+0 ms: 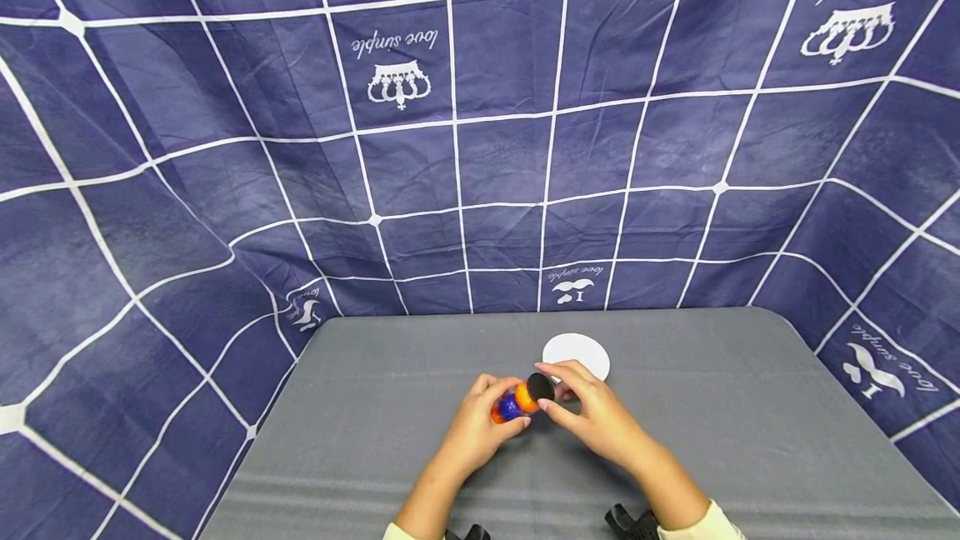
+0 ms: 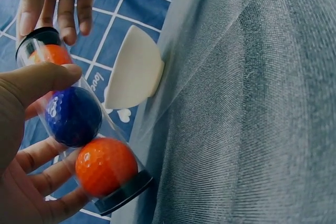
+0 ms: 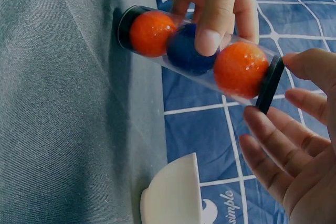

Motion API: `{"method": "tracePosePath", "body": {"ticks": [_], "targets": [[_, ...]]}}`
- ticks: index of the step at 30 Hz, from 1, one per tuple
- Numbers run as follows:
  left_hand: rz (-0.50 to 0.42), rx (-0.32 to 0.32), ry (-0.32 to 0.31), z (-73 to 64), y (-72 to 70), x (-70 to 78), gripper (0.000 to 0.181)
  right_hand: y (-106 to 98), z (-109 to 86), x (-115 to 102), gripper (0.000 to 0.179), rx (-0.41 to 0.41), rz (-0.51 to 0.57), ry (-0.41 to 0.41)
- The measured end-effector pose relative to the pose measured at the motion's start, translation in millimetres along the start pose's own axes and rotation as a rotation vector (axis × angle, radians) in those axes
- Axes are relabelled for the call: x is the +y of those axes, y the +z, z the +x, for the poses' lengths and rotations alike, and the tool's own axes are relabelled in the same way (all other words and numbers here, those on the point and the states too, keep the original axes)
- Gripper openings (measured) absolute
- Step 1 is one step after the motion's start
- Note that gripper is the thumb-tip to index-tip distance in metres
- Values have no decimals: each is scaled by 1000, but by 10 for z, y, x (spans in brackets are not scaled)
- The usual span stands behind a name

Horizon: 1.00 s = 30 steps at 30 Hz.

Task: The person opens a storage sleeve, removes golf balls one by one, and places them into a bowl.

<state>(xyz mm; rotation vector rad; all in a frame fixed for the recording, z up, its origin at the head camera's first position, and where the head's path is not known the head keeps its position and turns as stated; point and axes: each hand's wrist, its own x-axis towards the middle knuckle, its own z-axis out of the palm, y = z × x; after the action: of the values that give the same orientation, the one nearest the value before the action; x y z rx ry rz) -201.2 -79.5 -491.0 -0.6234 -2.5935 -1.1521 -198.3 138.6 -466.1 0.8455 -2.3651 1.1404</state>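
Observation:
A clear plastic tube (image 2: 108,124) holds two orange golf balls and one blue golf ball (image 2: 73,116) between them, in a row. My left hand (image 1: 474,430) grips the tube around its middle, thumb on one side and fingers on the other. At the tube's end nearer my right hand (image 1: 597,413) is a black cap (image 3: 270,84), which that hand pinches at its rim between thumb and fingers. The cap sits on the tube end. Another black end piece (image 2: 124,192) closes the opposite end. Tilted, the tube is held above the grey table.
A white bowl (image 1: 576,352) stands on the grey tabletop (image 1: 405,357), just beyond my right hand. Behind and at both sides hangs a blue cloth (image 1: 495,157) with white grid lines.

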Motion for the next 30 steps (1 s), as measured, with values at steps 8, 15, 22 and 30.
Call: {"method": "tracePosePath", "body": {"ticks": [8,15,22,30], "targets": [[-16,-34,55,-5,1,-12,48,10,-16,0,43,-5,-32,14],[-12,-97,68,-15,-8,-14,49,-53,-17,4,41,-43,-37,-23],[-21,-115,85,-18,-2,-5,48,-117,-36,-13,37,-87,-43,-38],[-50,-106,88,-7,-6,-48,46,-151,-15,9,35,-134,76,-13]]}}
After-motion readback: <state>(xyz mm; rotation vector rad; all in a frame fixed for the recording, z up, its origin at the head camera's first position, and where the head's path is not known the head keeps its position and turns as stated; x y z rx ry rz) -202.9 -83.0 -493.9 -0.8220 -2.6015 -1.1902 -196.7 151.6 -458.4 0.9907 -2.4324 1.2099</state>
